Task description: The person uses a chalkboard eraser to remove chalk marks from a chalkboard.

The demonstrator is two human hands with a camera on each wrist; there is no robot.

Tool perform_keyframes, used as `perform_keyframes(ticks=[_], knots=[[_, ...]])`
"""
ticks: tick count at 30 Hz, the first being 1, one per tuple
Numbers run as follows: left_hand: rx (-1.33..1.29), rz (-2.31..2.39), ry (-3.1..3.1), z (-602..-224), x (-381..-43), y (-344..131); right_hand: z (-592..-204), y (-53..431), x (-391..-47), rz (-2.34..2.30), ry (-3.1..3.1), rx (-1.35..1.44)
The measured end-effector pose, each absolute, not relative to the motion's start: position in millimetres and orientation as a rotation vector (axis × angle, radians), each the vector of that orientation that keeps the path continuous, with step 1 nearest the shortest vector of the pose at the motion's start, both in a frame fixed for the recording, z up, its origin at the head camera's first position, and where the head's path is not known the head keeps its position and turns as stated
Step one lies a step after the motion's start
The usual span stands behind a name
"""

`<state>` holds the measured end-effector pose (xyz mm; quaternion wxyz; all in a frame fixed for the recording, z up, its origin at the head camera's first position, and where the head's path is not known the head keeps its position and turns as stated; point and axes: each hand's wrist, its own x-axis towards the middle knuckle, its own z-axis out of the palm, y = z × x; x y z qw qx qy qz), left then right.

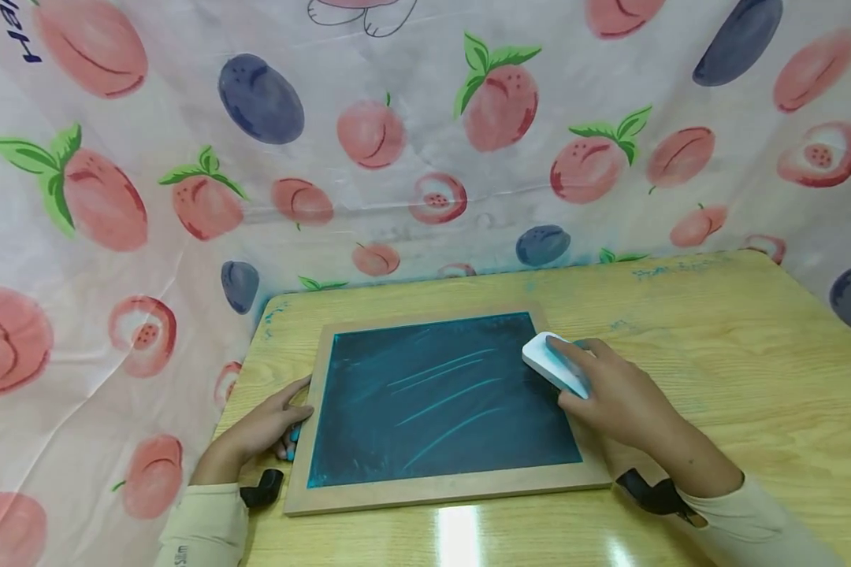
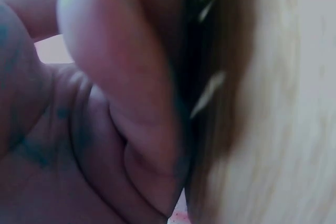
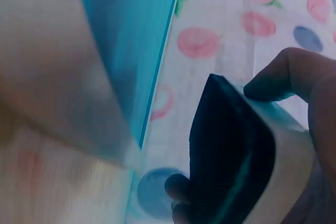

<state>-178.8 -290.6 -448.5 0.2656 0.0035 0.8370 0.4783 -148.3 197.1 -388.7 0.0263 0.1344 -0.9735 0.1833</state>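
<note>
A chalkboard [image 1: 432, 394] with a wooden frame lies on the table, several thin teal chalk strokes across its dark face. At its left side my left hand [image 1: 265, 425] holds the frame's edge, thumb and forefinger on it and the other fingers curled below. My right hand [image 1: 620, 398] grips a white chalkboard eraser [image 1: 555, 364] over the board's right side, thumb on one side and fingers on the other. In the right wrist view the eraser's dark felt underside [image 3: 228, 150] shows, raised off the board. Teal chalk dust marks the fingers.
The wooden table [image 1: 737, 362] carries teal smudges near its far edge. A fruit-printed cloth [image 1: 425, 157] hangs behind it and along the left. Black wrist straps [image 1: 262, 488] sit at both cuffs.
</note>
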Motion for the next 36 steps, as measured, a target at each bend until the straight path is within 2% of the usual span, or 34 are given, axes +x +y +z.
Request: perform_keyframes(ticks=[9,28,36], knots=[[0.009,1.307,2.248,-445.2,-178.4,-290.2,-391.1,171.7,-134.5,0.495,-3.054,0.493],[0.090,1.247,2.300,-449.2,-181.9,-290.5,-404.0,156.9,-126.5,0.331,-3.061,0.596],[0.113,1.230,2.312,-447.1,-180.3,-289.9,-401.0,129.6,-121.9,0.290,-3.061,0.717]])
